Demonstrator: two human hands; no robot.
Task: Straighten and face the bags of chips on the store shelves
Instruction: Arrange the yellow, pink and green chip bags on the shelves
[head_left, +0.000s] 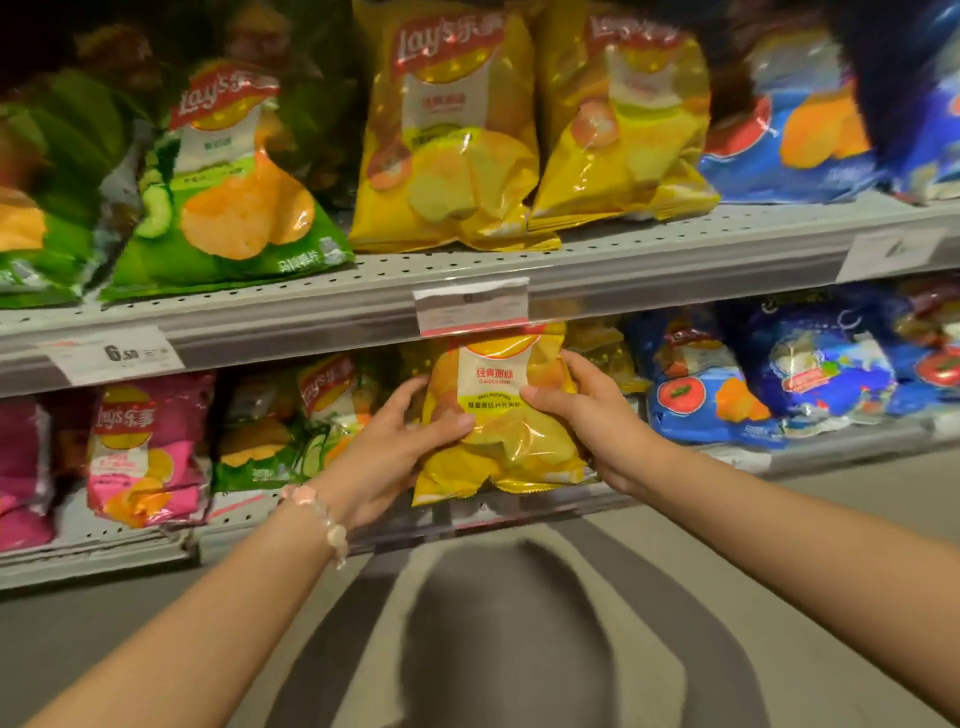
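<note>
Where hands (498, 436) meet, yellow bag (498, 410).

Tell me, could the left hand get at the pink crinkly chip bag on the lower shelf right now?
Probably not at once: the left hand grips the yellow foil chip bag together with the right hand. Once freed, nothing stands before the pink chip bag.

The brand "Lay's" with Chinese characters stands in red on the green bag (228, 171), the yellow bag above (447, 130) and the pink bag (143, 447). The yellow bag held in both hands (498, 410) bears red Chinese characters on a white panel; the small print below is too blurred to read. A price tag (117, 354) on the shelf edge (311, 322) reads "6.50".
</note>
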